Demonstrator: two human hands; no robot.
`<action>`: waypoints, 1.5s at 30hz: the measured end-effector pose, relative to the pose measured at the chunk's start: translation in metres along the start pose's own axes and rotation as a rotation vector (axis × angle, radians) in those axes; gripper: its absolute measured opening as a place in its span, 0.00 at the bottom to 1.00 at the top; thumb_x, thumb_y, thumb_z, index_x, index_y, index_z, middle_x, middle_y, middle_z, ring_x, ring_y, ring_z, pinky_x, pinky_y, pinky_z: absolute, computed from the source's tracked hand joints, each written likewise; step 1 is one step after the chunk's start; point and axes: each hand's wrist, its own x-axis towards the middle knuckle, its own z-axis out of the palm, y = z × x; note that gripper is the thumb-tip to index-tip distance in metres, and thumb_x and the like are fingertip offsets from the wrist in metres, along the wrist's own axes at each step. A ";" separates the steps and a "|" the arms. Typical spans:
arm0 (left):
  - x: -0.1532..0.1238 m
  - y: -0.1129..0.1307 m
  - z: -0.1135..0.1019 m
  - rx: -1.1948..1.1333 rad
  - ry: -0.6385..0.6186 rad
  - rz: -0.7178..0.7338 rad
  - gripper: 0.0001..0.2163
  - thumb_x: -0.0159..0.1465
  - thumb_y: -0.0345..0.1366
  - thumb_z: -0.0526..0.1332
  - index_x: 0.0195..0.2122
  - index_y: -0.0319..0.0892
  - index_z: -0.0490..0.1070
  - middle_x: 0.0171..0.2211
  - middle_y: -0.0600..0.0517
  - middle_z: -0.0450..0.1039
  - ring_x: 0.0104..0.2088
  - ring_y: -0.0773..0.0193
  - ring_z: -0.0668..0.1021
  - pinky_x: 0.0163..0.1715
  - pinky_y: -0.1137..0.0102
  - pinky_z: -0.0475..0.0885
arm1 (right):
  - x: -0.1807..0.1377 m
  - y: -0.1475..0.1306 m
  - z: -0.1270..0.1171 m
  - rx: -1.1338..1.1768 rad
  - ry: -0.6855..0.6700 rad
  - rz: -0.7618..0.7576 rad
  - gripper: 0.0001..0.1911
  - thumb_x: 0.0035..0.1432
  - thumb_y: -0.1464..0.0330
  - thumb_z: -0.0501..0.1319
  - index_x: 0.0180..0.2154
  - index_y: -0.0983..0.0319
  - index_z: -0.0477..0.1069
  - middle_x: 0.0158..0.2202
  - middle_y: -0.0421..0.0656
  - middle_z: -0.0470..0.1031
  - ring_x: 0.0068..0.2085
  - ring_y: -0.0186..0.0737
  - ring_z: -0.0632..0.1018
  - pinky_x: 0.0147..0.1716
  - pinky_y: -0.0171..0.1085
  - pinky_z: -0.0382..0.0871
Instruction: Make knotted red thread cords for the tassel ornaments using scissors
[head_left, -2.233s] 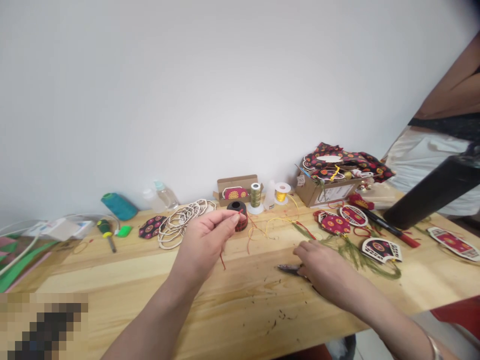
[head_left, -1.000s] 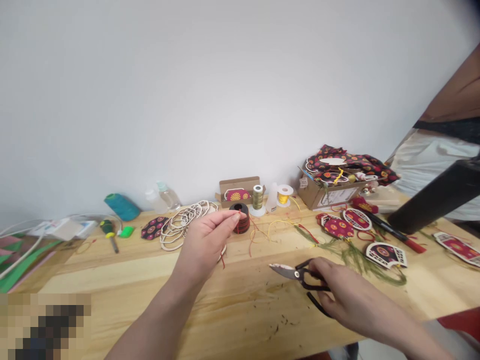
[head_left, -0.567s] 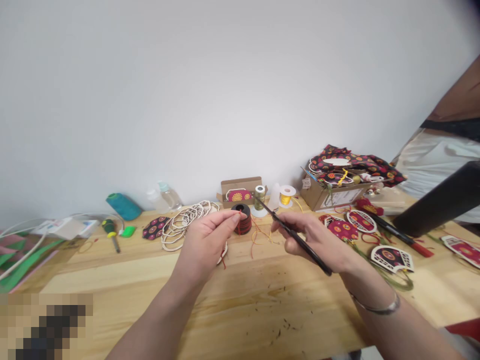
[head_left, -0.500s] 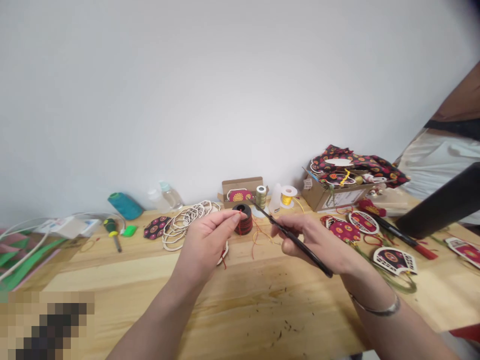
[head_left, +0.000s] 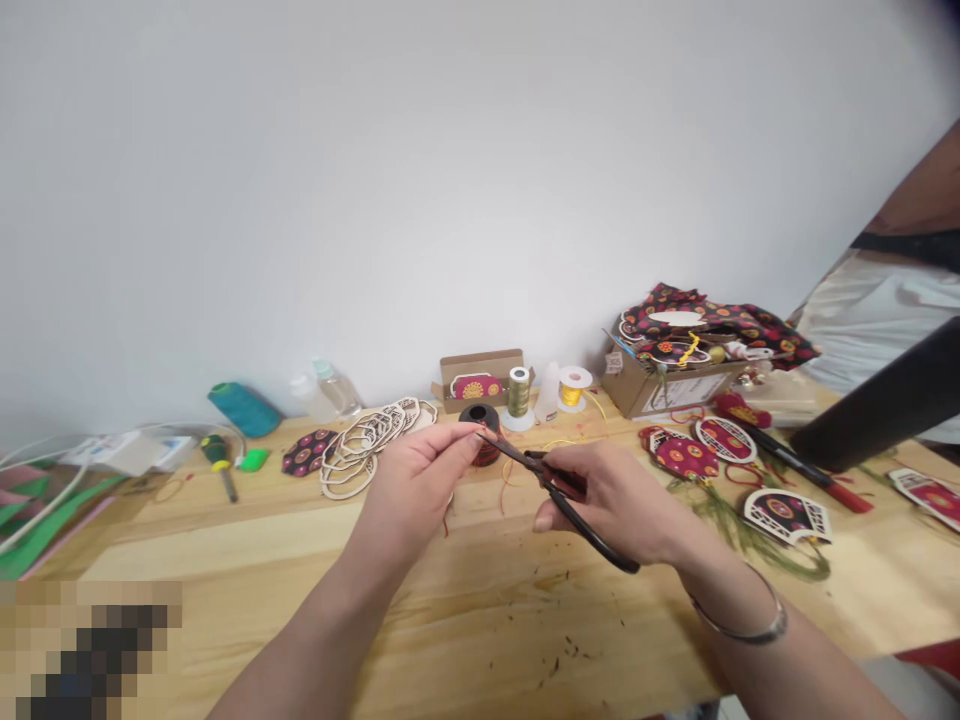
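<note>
My left hand pinches a thin red cord between thumb and forefinger; a red tail hangs below the palm. My right hand is closed around black-handled scissors. Their blades point left, with the tips at my left fingertips. Whether they touch the cord I cannot tell. Just behind the fingertips stands a spool of dark red cord, partly covered by my hand and the blades.
Thread spools, olive and yellow, stand behind. Wooden frames lie left, near a screwdriver and teal cone. To the right are a fabric-filled box, patterned ornaments and a black cylinder. Someone stands far right.
The scissors have moved left, so their tips now meet my left fingertips; the blades are seen more from the side. My left hand keeps its pinch nearly in place.
</note>
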 end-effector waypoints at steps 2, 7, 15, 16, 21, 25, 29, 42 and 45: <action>-0.001 0.001 0.001 0.014 -0.009 -0.016 0.14 0.60 0.44 0.62 0.40 0.43 0.82 0.12 0.60 0.56 0.15 0.73 0.55 0.15 0.75 0.50 | 0.000 -0.002 0.001 -0.038 0.033 0.009 0.20 0.53 0.51 0.65 0.26 0.62 0.69 0.20 0.34 0.61 0.23 0.30 0.60 0.22 0.31 0.50; -0.001 0.004 0.003 0.062 -0.001 0.005 0.14 0.60 0.43 0.62 0.40 0.42 0.82 0.14 0.59 0.61 0.15 0.73 0.57 0.14 0.76 0.51 | -0.002 -0.004 -0.002 -0.079 0.044 0.022 0.21 0.52 0.50 0.65 0.25 0.61 0.68 0.19 0.34 0.60 0.22 0.30 0.59 0.21 0.31 0.50; -0.002 0.004 0.002 0.086 0.024 0.020 0.14 0.61 0.45 0.63 0.40 0.42 0.82 0.28 0.52 0.79 0.20 0.69 0.72 0.20 0.74 0.66 | -0.005 -0.003 -0.012 -0.098 -0.026 0.013 0.22 0.53 0.49 0.64 0.25 0.62 0.68 0.18 0.34 0.59 0.22 0.30 0.58 0.21 0.32 0.48; -0.002 0.005 0.002 0.084 0.019 0.043 0.13 0.61 0.43 0.63 0.39 0.42 0.82 0.30 0.51 0.81 0.25 0.67 0.75 0.25 0.74 0.70 | -0.005 -0.003 -0.012 -0.095 -0.025 0.009 0.23 0.53 0.49 0.64 0.25 0.62 0.68 0.18 0.34 0.59 0.22 0.30 0.58 0.21 0.32 0.48; -0.003 0.011 0.006 0.066 -0.023 0.078 0.11 0.61 0.39 0.61 0.37 0.42 0.83 0.31 0.50 0.82 0.36 0.59 0.81 0.40 0.68 0.74 | -0.003 -0.002 -0.007 -0.080 0.017 -0.019 0.23 0.52 0.48 0.65 0.25 0.62 0.67 0.19 0.34 0.61 0.22 0.30 0.59 0.22 0.32 0.49; -0.003 0.012 0.007 0.080 -0.054 0.099 0.11 0.62 0.38 0.61 0.37 0.44 0.83 0.34 0.51 0.83 0.39 0.59 0.81 0.44 0.69 0.73 | -0.003 -0.003 -0.003 -0.102 0.063 -0.005 0.23 0.51 0.48 0.65 0.25 0.62 0.69 0.19 0.35 0.61 0.22 0.30 0.59 0.22 0.32 0.49; -0.003 0.013 0.007 0.073 -0.086 0.094 0.11 0.62 0.37 0.60 0.37 0.45 0.83 0.36 0.52 0.83 0.42 0.60 0.81 0.46 0.70 0.72 | -0.002 -0.003 0.001 -0.104 0.092 -0.003 0.24 0.52 0.47 0.64 0.25 0.62 0.70 0.19 0.35 0.61 0.22 0.30 0.59 0.21 0.32 0.49; -0.004 0.012 0.005 0.111 -0.076 0.081 0.12 0.63 0.39 0.60 0.40 0.44 0.82 0.37 0.51 0.83 0.41 0.58 0.80 0.43 0.69 0.73 | 0.000 -0.001 0.004 -0.090 0.130 -0.024 0.23 0.52 0.47 0.65 0.25 0.62 0.72 0.19 0.35 0.61 0.22 0.30 0.60 0.21 0.32 0.49; -0.003 0.012 0.005 0.106 -0.076 0.084 0.12 0.63 0.39 0.60 0.40 0.43 0.82 0.38 0.51 0.83 0.41 0.58 0.81 0.44 0.69 0.73 | -0.001 -0.001 0.004 -0.114 0.145 -0.032 0.24 0.51 0.47 0.65 0.25 0.62 0.71 0.19 0.35 0.61 0.22 0.30 0.59 0.21 0.32 0.49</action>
